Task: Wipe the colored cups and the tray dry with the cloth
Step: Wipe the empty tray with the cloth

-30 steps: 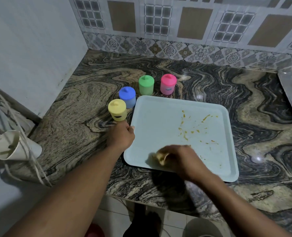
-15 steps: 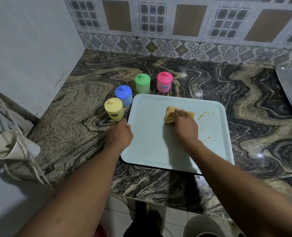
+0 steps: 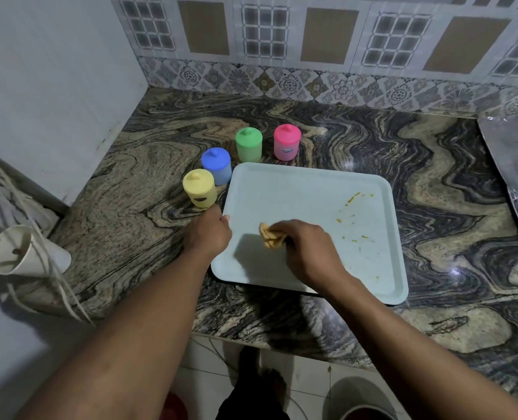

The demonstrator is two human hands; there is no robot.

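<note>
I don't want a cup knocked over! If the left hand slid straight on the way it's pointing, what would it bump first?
Probably the yellow plastic lidded cup, just beyond the left hand gripping the pale blue tray's edge; depth is unclear.

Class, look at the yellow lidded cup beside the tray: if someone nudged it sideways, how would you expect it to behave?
The yellow cup looks like thin plastic, so probably light and easily shoved. It stands upright, taller than wide, so it may tip. The polished stone counter might let it slide first.
</note>
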